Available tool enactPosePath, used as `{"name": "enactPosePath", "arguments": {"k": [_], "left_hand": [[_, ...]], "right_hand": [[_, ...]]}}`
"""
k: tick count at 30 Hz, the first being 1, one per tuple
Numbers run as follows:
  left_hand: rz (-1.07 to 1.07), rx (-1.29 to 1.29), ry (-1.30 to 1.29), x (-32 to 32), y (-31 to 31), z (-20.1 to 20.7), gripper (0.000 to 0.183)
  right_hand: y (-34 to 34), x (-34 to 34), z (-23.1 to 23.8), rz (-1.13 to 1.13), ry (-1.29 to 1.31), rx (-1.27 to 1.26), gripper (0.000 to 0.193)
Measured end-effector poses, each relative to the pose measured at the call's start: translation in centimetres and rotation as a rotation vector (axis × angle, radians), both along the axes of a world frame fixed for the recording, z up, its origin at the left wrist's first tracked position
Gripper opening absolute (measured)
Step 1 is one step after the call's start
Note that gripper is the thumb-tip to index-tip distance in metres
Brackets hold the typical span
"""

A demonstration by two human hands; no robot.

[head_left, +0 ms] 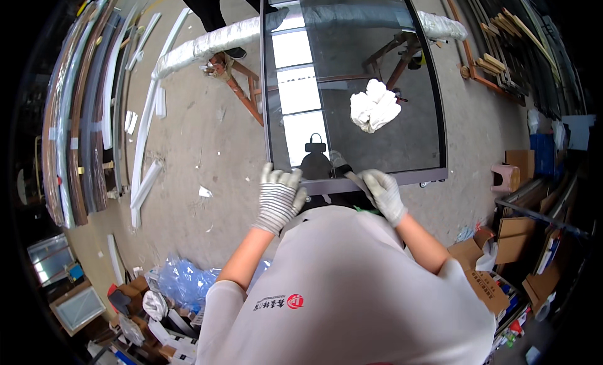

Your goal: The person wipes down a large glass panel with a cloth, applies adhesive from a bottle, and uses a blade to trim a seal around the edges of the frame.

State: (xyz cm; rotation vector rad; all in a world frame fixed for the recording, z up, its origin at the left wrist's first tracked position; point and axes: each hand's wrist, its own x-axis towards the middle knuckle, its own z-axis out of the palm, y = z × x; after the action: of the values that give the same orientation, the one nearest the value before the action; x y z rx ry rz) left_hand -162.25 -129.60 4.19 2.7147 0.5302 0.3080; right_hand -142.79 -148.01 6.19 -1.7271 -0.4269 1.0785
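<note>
A glass panel (402,148) in a dark grey frame (370,182) lies flat before me, its near edge close to my waist. My left hand (279,198), in a striped white work glove, grips the frame's near left corner, fingers over the edge. My right hand (384,194), gloved too, closes round a thin, flat hand tool (357,178) that looks like a scraper. The tool's dark end reaches over the glass by the near edge, and its reflection shows beside it. A crumpled white cloth (374,106) rests on the glass, right of centre.
A padded, wrapped bar (217,48) on orange trestle legs (244,85) supports the panel. Long profiles (78,114) stand at left; white strips (146,139) lie on the floor. Wood pieces, cardboard boxes (512,239) and a pink stool (505,176) are at right. Another person's legs (204,10) show beyond.
</note>
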Motion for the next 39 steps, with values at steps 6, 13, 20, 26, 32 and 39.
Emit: {"name": "enactPosePath", "arguments": {"k": [6, 13, 20, 26, 32, 39], "left_hand": [[-0.362, -0.369, -0.079, 3.8, -2.6, -0.5, 0.046], [-0.259, -0.480, -0.007, 6.1, -3.2, -0.2, 0.031], [-0.141, -0.123, -0.151, 12.2, -3.8, 3.1, 0.041], [-0.172, -0.006, -0.073, 24.2, -5.9, 5.0, 0.056], [-0.053, 0.243, 0.133, 24.1, -4.4, -2.5, 0.040], [0.302, 0.006, -0.127, 22.6, 0.2, 1.5, 0.046]], "right_hand": [[-5.0, -4.3, 1.4, -0.359, 0.276, 0.000, 0.029], [-5.6, -1.6, -0.9, -0.465, 0.047, 0.036, 0.028], [-7.0, 8.2, -3.2, 0.011, -1.118, 0.188, 0.022], [-9.3, 13.5, -5.0, 0.079, -0.998, 0.241, 0.022], [-9.6, 13.9, -5.4, 0.149, -0.858, 0.280, 0.019], [-9.3, 14.2, -5.0, 0.193, -0.877, 0.283, 0.019]]}}
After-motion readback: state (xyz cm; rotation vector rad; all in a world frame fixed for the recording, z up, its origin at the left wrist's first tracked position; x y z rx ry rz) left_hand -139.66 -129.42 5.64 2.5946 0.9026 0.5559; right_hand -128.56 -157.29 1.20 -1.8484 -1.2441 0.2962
